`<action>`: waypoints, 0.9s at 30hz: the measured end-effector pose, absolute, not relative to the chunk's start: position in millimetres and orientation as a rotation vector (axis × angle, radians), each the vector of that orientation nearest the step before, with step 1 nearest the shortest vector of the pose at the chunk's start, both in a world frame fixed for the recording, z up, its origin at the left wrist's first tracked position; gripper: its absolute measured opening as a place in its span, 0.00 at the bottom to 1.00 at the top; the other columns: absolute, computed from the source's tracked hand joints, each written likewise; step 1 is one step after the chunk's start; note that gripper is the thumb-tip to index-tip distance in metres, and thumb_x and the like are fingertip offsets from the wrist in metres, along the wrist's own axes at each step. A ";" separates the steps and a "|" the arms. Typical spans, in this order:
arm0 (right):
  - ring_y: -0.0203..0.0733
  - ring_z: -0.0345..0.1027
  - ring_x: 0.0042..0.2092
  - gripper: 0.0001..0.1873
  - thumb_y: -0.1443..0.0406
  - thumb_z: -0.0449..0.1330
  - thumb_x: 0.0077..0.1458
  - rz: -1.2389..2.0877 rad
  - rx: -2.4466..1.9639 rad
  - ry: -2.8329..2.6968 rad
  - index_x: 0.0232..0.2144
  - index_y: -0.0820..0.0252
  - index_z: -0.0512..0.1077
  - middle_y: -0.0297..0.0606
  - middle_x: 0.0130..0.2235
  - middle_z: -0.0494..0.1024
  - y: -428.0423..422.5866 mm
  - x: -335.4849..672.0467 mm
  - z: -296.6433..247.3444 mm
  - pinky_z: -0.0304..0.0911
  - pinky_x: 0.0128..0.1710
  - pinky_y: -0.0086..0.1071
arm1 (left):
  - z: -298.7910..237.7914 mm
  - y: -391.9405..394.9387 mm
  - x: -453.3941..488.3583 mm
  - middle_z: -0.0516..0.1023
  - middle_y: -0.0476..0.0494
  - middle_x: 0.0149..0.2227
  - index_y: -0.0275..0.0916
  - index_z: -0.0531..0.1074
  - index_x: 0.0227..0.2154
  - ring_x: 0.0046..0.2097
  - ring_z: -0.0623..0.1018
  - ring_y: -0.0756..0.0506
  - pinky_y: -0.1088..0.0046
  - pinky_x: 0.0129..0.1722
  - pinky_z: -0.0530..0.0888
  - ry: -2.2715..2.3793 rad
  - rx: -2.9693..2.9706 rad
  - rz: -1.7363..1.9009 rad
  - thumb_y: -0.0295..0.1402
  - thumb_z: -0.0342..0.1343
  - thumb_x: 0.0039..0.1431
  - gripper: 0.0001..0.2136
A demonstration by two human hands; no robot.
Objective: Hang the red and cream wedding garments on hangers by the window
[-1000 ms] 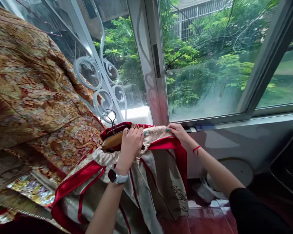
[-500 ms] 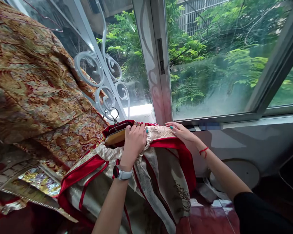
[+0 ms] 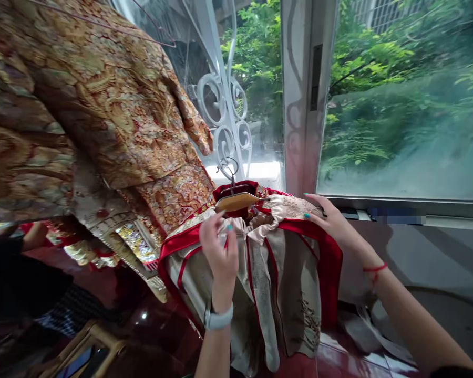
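Observation:
A cream garment with red trim (image 3: 299, 283) hangs on a wooden hanger (image 3: 238, 201), its gathered satin edge spread over the front of the collar. My left hand (image 3: 220, 244) hovers at the left of that edge, fingers apart and slightly blurred. It seems to hold nothing; whether the fingertips touch the fabric I cannot tell. My right hand (image 3: 335, 223) lies along the garment's right shoulder, thumb on the cloth and fingers stretched out. The hanger's wire hook rises from the collar in front of white metal scrollwork (image 3: 224, 142).
Gold-and-red embroidered jackets (image 3: 142, 115) hang close on the left. Behind is a window with a sill (image 3: 449, 222). Another person's dark sleeve (image 3: 3, 268) shows at lower left, near a wooden frame (image 3: 82, 341) with phone-like objects. A white bag (image 3: 358, 328) lies on the floor at right.
My view has turned left, so things sit further right. My left hand has come off the hanger and collar, down towards the left part of the gathered edge. The right stays at the shoulder.

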State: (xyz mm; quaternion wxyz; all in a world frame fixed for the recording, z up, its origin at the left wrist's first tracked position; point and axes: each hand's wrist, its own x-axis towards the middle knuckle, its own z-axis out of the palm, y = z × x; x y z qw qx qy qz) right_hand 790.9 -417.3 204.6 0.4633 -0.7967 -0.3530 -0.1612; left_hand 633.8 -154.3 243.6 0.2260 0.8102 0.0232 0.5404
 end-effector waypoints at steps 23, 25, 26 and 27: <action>0.52 0.62 0.48 0.28 0.52 0.58 0.59 -0.715 -2.228 -1.350 0.61 0.45 0.63 0.43 0.50 0.70 -350.8 767.3 245.3 0.63 0.46 0.45 | 126.9 -210.7 563.7 0.72 0.45 0.28 0.41 0.66 0.24 0.33 0.71 0.45 0.70 0.35 0.66 0.006 2.346 0.825 0.28 0.45 0.62 0.12; 0.50 0.63 0.46 0.24 0.53 0.54 0.63 -0.764 -2.204 -1.300 0.59 0.47 0.66 0.43 0.47 0.72 -346.6 766.3 243.1 0.63 0.45 0.44 | 91.7 -230.8 542.6 0.70 0.46 0.25 0.41 0.63 0.22 0.29 0.70 0.47 0.72 0.31 0.65 0.171 2.216 0.764 0.29 0.42 0.65 0.15; 0.50 0.63 0.45 0.23 0.53 0.52 0.63 -0.782 -2.193 -1.285 0.58 0.48 0.67 0.43 0.46 0.72 -344.2 765.8 242.7 0.63 0.45 0.44 | 76.3 -239.4 535.4 0.69 0.47 0.24 0.41 0.62 0.21 0.28 0.69 0.47 0.72 0.29 0.64 0.273 2.164 0.734 0.29 0.41 0.65 0.16; 0.50 0.63 0.45 0.22 0.53 0.52 0.64 -0.791 -2.183 -1.276 0.58 0.48 0.67 0.43 0.45 0.72 -341.8 765.4 242.8 0.63 0.45 0.44 | 65.0 -246.3 531.1 0.70 0.47 0.24 0.41 0.62 0.21 0.28 0.70 0.47 0.72 0.30 0.65 0.326 2.133 0.699 0.28 0.41 0.65 0.15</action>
